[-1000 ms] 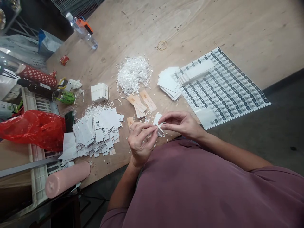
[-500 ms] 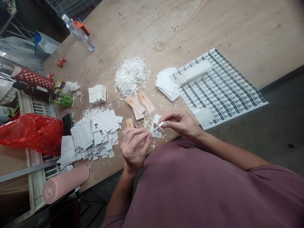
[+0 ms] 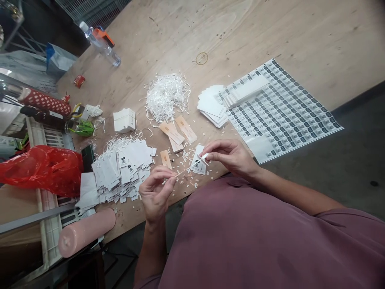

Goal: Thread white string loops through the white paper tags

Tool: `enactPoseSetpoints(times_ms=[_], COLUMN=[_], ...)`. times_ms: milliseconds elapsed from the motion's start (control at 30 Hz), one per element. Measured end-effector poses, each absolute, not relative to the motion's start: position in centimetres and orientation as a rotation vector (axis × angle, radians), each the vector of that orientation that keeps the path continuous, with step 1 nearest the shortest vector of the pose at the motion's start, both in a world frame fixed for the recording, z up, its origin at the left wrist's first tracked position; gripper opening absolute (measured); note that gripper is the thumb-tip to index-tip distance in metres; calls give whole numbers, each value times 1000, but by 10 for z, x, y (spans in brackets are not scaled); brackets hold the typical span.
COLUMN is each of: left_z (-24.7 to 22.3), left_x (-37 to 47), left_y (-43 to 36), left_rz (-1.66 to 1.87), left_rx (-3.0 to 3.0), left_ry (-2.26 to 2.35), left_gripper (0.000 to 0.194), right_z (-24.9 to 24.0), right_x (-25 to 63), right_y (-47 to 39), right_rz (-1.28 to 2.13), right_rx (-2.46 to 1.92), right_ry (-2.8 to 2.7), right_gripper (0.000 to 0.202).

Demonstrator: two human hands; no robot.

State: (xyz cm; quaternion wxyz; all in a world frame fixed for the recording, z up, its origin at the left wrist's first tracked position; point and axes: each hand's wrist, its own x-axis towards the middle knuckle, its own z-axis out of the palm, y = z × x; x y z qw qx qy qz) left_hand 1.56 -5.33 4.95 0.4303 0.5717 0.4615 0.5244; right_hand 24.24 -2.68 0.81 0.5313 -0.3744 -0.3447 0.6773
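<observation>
My left hand [image 3: 157, 192] pinches a thin tan strip [image 3: 182, 172] between thumb and fingertips; its free end points toward my right hand. In my right hand [image 3: 231, 157] thumb and fingers close on a small white paper tag [image 3: 203, 159], seen nearly edge-on. Beneath it on the table lie white printed cards [image 3: 199, 167]. Small white bits of paper [image 3: 184, 161] are scattered around both hands. An orange-tan card [image 3: 165, 158] lies just beyond my left hand, and more orange-tan cards [image 3: 187, 129] overlap farther up.
A heap of white strings [image 3: 167, 97] stands beyond the cards. White tags [image 3: 120, 176] pile up at left, beside a banded white stack [image 3: 124, 120]. At right, a printed label sheet [image 3: 288, 108] overhangs the edge. A pink bottle [image 3: 87, 233] and red bag [image 3: 42, 170] are at left.
My left hand has moved left and slightly down, away from my right hand, with the tan strip now showing in its pinch. My right hand has hardly moved.
</observation>
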Motion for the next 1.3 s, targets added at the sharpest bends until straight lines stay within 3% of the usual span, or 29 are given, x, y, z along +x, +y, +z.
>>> enactPoseSetpoints(times_ms=[300,400,600,933,1300], left_z=[52,58,67,79,84], left_x=[39,43,50,52,62], left_y=[-50,-46,-40,-35,-30], left_rz=[1351,1296,1125,1239,803], left_rx=[723,758,1062,1100,1312], left_ry=[930,952,1067,942,1087], left_gripper=[20,24,12,13,23], right_z=[9,14,29,22,33], right_x=[240,241,242,248,242], right_y=[-31,-31,-26,-17,-16], right_rz=[1607,1533,1245,1447,1398], right_rx=[-909,-901,-778,-826,-736], right_ry=[-867,-965,-1170,-982,-1124], right_gripper=[21,17,8,11,8])
